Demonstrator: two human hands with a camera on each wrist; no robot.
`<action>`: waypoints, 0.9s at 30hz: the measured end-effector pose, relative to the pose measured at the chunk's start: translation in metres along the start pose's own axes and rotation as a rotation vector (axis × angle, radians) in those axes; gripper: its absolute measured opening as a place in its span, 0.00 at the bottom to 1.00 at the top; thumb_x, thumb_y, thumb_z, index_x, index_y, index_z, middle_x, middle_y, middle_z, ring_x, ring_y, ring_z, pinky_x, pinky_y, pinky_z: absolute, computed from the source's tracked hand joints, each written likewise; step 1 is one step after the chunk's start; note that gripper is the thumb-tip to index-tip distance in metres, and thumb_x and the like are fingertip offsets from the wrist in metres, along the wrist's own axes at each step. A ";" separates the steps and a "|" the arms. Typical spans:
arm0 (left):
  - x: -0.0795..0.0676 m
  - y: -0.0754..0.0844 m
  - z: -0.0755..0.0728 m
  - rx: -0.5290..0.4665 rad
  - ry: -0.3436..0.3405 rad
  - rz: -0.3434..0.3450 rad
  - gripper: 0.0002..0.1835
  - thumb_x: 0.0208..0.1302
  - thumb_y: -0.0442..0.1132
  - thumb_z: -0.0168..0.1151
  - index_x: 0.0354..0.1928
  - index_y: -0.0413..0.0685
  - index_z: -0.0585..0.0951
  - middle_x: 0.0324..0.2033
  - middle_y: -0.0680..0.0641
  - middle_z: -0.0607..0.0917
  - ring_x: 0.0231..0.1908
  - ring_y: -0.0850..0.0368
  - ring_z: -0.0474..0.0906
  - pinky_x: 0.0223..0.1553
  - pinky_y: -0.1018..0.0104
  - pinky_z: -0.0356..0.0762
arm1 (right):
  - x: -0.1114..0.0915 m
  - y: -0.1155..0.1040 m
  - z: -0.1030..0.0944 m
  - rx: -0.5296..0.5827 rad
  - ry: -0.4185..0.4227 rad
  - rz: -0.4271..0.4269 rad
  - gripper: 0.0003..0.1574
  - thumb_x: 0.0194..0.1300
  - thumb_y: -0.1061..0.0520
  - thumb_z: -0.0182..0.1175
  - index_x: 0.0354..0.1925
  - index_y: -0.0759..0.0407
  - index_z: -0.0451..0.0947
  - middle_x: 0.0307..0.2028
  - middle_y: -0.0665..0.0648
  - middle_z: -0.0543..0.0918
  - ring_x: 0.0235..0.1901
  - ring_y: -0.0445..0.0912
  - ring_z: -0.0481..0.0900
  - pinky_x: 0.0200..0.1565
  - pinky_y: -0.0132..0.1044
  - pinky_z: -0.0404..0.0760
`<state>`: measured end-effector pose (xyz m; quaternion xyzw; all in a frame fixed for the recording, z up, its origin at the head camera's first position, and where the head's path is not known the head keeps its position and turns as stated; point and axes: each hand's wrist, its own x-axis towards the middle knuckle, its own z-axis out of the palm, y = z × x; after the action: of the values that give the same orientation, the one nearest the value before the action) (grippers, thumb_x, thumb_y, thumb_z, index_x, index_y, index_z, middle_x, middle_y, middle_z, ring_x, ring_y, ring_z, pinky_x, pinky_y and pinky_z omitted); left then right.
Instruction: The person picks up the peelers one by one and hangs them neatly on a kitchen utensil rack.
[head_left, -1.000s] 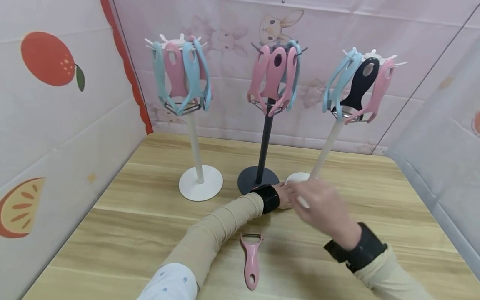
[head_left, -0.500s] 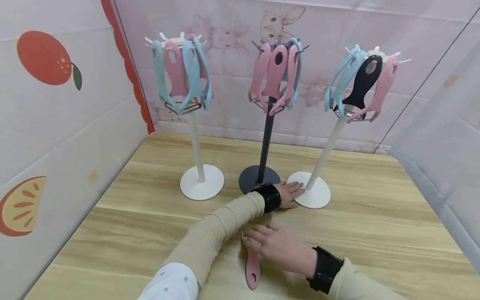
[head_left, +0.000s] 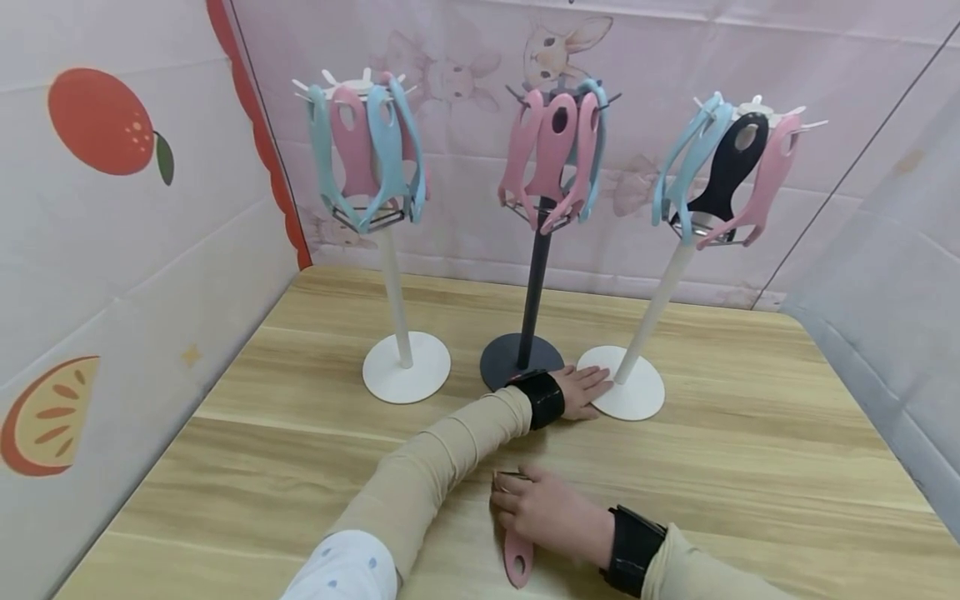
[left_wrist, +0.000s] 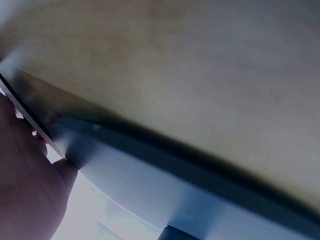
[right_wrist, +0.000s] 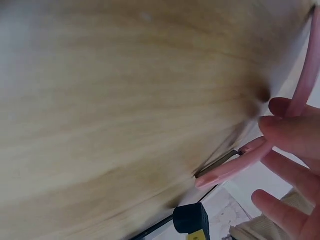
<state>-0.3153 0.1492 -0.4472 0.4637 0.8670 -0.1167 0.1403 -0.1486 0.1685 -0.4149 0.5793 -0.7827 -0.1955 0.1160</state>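
My left hand (head_left: 583, 392) lies flat with its fingers spread on the round white base (head_left: 637, 398) of the right-hand stand. In the left wrist view, the left hand (left_wrist: 30, 175) shows at the left edge, beside the dark round base (left_wrist: 125, 172). Near the front of the table, my right hand (head_left: 551, 510) holds a pink peeler (head_left: 518, 560) by its upper part. Its handle, with a hole at the end, points toward me. In the right wrist view, thumb and finger pinch the peeler (right_wrist: 225, 172) near its neck, close to the wooden tabletop.
Three stands hold hanging peelers: a white left stand (head_left: 395, 292), a dark middle stand (head_left: 534, 287) and a white right stand (head_left: 656, 312). The hanging peelers are blue, pink and one black peeler (head_left: 731, 167). Fabric walls (head_left: 465, 250) enclose the wooden table (head_left: 247, 467).
My right hand has come down from near the right stand to the pink peeler on the table and taken hold of it. The left hand has stayed on the white base.
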 end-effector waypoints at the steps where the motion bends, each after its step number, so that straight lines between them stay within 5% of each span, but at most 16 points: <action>1: 0.000 0.000 0.001 -0.003 0.004 0.000 0.34 0.69 0.59 0.34 0.71 0.59 0.40 0.70 0.55 0.37 0.68 0.63 0.32 0.66 0.65 0.40 | -0.001 0.000 0.000 0.006 0.007 -0.001 0.10 0.56 0.52 0.58 0.38 0.42 0.81 0.45 0.43 0.79 0.52 0.41 0.72 0.48 0.35 0.70; 17: -0.007 0.003 -0.006 0.015 0.006 -0.002 0.34 0.69 0.59 0.34 0.71 0.58 0.41 0.70 0.55 0.39 0.68 0.63 0.34 0.65 0.65 0.42 | -0.035 0.013 -0.015 0.267 0.122 0.092 0.21 0.47 0.61 0.65 0.44 0.53 0.80 0.47 0.50 0.80 0.51 0.45 0.75 0.50 0.38 0.73; 23: 0.004 -0.001 0.005 0.022 0.027 -0.005 0.35 0.66 0.63 0.31 0.71 0.63 0.39 0.70 0.58 0.36 0.67 0.67 0.31 0.65 0.68 0.40 | -0.051 0.023 -0.019 0.442 0.277 0.224 0.20 0.47 0.60 0.65 0.42 0.60 0.79 0.43 0.56 0.82 0.46 0.49 0.78 0.47 0.42 0.76; 27: 0.012 -0.004 0.010 -0.002 0.021 -0.002 0.36 0.65 0.64 0.31 0.71 0.64 0.37 0.69 0.60 0.34 0.67 0.68 0.29 0.65 0.68 0.37 | -0.064 0.034 -0.022 0.499 0.396 0.327 0.14 0.59 0.55 0.59 0.43 0.62 0.77 0.41 0.57 0.81 0.41 0.48 0.79 0.44 0.41 0.77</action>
<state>-0.3235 0.1528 -0.4607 0.4639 0.8690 -0.1112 0.1314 -0.1495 0.2342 -0.3773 0.4834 -0.8512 0.1389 0.1500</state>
